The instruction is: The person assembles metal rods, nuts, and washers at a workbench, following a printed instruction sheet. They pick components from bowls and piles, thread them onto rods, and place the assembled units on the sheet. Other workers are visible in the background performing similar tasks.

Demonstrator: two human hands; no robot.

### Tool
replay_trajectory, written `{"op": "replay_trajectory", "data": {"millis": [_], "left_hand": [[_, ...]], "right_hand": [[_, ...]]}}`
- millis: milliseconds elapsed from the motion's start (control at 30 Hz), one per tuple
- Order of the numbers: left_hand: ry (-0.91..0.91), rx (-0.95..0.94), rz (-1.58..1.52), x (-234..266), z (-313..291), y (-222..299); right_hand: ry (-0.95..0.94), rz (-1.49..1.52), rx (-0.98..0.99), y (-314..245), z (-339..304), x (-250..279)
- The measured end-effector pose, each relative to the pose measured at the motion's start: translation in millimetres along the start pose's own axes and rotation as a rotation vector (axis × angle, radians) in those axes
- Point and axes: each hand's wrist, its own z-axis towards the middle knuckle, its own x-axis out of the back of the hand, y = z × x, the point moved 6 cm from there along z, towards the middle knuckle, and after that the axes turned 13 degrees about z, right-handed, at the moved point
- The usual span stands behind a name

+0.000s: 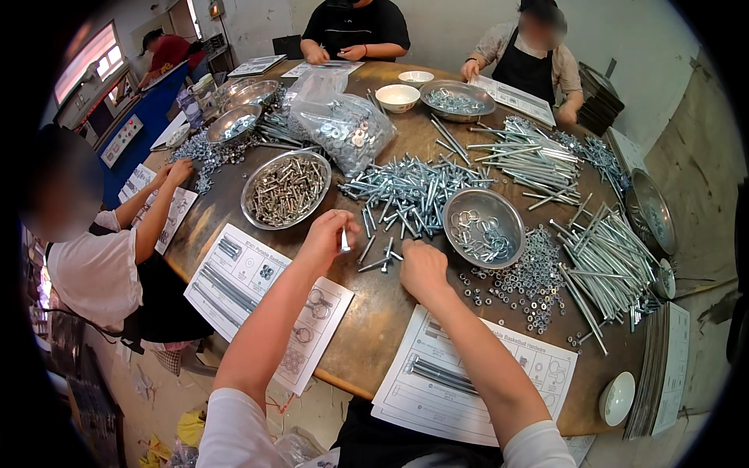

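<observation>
My left hand [329,235] is closed round a silver bolt [345,240], which points down from the fingers. It hovers between the pile of bolts and the bowl of short brass-coloured screws [285,189]. My right hand [424,269] rests at the near edge of the heap of zinc bolts [425,187], fingers curled down and tips hidden. A few loose bolts [384,264] lie just left of those fingertips. Close to the right hand stands a steel bowl with ring-shaped hooks or eye bolts [484,230]. Under my forearms lie printed parts cards, one on the left [331,312] and a stack on the right [398,382].
Loose nuts [530,273] spread right of the steel bowl, with long rods [608,257] beyond. A plastic bag of washers [343,125] sits farther back. A white bowl [617,398] stands near the right edge, beside stacked cards [659,366]. Several other people work around the table.
</observation>
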Motion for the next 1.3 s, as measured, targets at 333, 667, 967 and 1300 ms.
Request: {"op": "replay_trajectory", "data": {"millis": [333,667,967,1300], "left_hand": [[0.144,-0.045,1.355,-22.1,3.9,-8.6],[0.295,-0.225,1.256,-14.3,-7.8,13.9],[-0.297,-0.518,1.075,-134.4,-119.0,0.5],[-0.346,-0.58,1.076,-177.7,-114.7,11.5]], "right_hand": [[-0.125,0.209,-0.358,-13.0,13.5,-15.9],[-0.153,-0.074,-0.244,-25.9,23.8,-17.0],[0.001,0.248,-0.168,23.0,-104.3,120.8],[-0.02,0.147,0.071,25.4,-157.2,108.7]]}}
